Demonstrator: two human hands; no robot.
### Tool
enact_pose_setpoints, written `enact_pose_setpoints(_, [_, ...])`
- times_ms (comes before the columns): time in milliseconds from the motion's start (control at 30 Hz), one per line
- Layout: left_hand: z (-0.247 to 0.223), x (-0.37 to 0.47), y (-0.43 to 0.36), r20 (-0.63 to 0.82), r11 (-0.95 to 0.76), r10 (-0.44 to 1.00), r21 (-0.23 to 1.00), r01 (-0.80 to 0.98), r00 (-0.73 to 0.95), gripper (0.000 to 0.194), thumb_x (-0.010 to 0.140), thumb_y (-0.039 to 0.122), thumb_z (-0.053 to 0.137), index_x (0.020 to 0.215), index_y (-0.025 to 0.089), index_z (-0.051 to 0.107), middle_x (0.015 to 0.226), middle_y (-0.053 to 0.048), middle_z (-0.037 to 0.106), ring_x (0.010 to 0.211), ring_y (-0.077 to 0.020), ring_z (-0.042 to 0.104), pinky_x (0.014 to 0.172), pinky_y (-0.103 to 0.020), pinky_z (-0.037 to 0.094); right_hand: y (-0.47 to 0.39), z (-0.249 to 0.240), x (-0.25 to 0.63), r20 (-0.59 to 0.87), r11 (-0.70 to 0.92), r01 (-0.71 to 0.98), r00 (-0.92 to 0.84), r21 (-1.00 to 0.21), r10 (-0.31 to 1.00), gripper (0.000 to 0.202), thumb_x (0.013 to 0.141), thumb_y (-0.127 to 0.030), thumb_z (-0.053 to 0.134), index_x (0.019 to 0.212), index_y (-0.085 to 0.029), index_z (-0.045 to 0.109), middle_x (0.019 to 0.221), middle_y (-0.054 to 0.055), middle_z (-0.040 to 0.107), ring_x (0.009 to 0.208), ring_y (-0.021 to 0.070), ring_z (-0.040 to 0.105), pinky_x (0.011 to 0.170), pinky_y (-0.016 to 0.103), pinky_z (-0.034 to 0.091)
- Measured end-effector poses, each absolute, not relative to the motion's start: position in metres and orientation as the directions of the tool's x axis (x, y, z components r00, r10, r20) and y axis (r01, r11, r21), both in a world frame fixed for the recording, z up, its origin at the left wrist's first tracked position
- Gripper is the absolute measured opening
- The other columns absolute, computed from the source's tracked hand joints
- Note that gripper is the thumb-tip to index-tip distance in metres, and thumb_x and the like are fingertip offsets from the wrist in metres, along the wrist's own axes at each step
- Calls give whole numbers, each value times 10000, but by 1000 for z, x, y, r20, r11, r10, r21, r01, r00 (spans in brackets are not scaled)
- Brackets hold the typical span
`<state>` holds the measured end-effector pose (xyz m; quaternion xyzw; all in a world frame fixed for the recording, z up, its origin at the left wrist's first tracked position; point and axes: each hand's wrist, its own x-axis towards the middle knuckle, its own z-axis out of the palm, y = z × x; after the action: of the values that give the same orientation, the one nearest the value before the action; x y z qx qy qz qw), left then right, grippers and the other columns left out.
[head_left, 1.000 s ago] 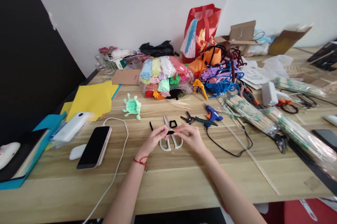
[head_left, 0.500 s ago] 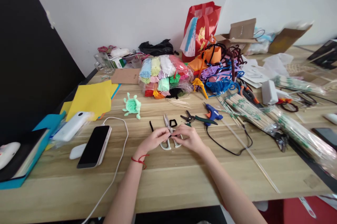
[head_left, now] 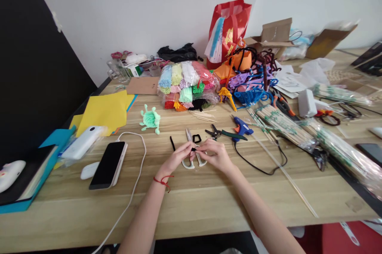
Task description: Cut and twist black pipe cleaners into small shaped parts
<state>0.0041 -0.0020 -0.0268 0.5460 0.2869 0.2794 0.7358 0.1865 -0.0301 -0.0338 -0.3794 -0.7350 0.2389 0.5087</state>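
My left hand (head_left: 180, 157) and my right hand (head_left: 215, 154) meet at their fingertips, both pinching a short piece of black pipe cleaner (head_left: 194, 149). Fingers cover part of that piece. Beneath them white-handled scissors (head_left: 188, 165) lie on the table, blades pointing away from me. Just beyond my fingers rests another black pipe cleaner piece bent into a small loop (head_left: 196, 139). A straight black length (head_left: 172, 143) lies left of the scissors. Farther left sits a mint-green fuzzy figure (head_left: 151, 119) with several knobbed arms.
Green-handled pruners (head_left: 229, 134) and a blue glue gun (head_left: 242, 127) lie to the right. A plastic pack of coloured pipe cleaners (head_left: 187, 86) stands behind. A phone (head_left: 108, 165) with a white cable (head_left: 137, 182) is on the left; bundled wooden sticks (head_left: 283, 126) lie right.
My hands stay together over the scissors, with only slight finger movement. The black piece between the fingertips shows a little more clearly. The whole view has shifted slightly.
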Motion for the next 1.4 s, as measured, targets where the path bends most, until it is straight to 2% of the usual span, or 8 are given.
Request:
enact_pose_setpoints(167, [-26,3,-2,-111,146,740,989,3,664,369,881,510,388,864,159,501,697,0,404,684,-130,402,694,-267,359,-31,-35,187,541,577,336,-203,-744,816,113,812,-277,620,853,-197,688,805,84,695,755,190,636,708,329,501])
enact_pose_setpoints(400, [-26,5,0,-17,-60,798,992,107,603,304,908,436,371,774,172,443,668,28,387,645,-110,385,647,-237,339,-30,-36,185,505,521,353,-143,-778,851,132,810,-292,621,859,-195,696,813,80,693,750,183,625,711,318,493])
enact_pose_setpoints(500, [-31,7,1,23,-129,842,978,161,539,295,905,422,383,751,174,430,659,39,369,614,-98,356,604,-221,322,-28,-37,182,348,352,309,-69,-884,935,198,770,-352,654,845,-175,702,738,64,685,678,169,610,646,290,488])
enact_pose_setpoints(667, [-34,9,1,31,-169,854,961,220,520,280,900,412,395,776,172,468,671,33,408,630,-104,389,617,-219,342,-24,-40,182,21,25,34,-117,-999,993,346,736,-461,647,817,-128,688,690,55,678,506,123,563,463,231,442])
enact_pose_setpoints(867, [-30,8,0,31,-176,844,959,223,535,245,886,406,430,853,177,511,747,11,489,719,-128,465,679,-229,392,-23,-39,184,-15,-15,-1,-121,-1000,993,327,711,-452,674,794,-137,680,590,18,635,408,86,502,364,193,397])
enact_pose_setpoints(967, [-31,7,1,39,-181,847,959,218,531,225,872,396,459,872,179,518,789,-1,525,763,-141,500,723,-246,417,-24,-38,183,-43,-51,-40,-175,-998,984,342,717,-460,667,810,-131,672,527,1,615,400,92,528,391,198,449])
enact_pose_setpoints(1133, [-34,6,3,62,-212,844,951,225,532,222,878,379,451,892,176,541,821,-12,556,806,-155,526,771,-265,422,-23,-38,183,-74,-103,-136,-203,-985,976,371,664,-447,717,832,-120,667,683,43,685,590,153,669,557,256,558])
enact_pose_setpoints(1400, [-34,5,4,73,-243,846,935,260,528,230,878,373,451,906,176,566,857,-20,584,852,-165,531,796,-265,416,-24,-37,185,-93,-138,-221,-203,-966,975,375,625,-444,746,808,-130,658,714,45,689,666,197,697,662,328,587])
